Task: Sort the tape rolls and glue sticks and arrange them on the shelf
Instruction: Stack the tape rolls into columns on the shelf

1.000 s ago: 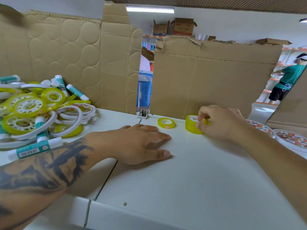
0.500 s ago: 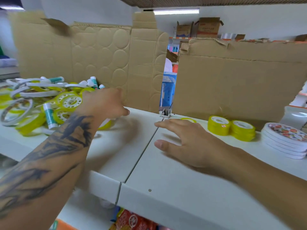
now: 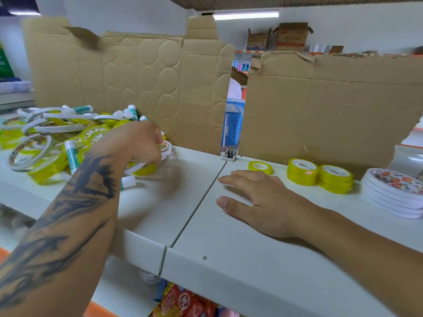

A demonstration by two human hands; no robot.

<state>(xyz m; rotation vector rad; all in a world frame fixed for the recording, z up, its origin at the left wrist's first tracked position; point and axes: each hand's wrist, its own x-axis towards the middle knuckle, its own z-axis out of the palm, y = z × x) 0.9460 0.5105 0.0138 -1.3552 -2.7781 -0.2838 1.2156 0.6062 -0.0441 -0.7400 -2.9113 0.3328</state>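
A heap of yellow and white tape rolls (image 3: 50, 143) mixed with white-and-teal glue sticks (image 3: 71, 155) lies on the left part of the white shelf (image 3: 229, 259). My left hand (image 3: 139, 143) is at the heap's right edge, its fingers curled round a white tape roll (image 3: 166, 146). My right hand (image 3: 261, 200) rests flat on the shelf with straight fingers, holding nothing. Behind it lies a thin yellow roll (image 3: 260, 167). Two stacks of yellow rolls (image 3: 319, 177) stand to its right, beside a stack of white rolls (image 3: 393, 193).
Cardboard sheets (image 3: 320, 115) stand upright along the back of the shelf, with a narrow gap between them. A seam (image 3: 206, 191) divides the shelf into two panels. Red snack packets (image 3: 183, 303) show on the level below.
My left hand has gone from lying flat mid-shelf to the heap and taken hold of a white roll. My right hand let go of the yellow stack and moved left onto the shelf.
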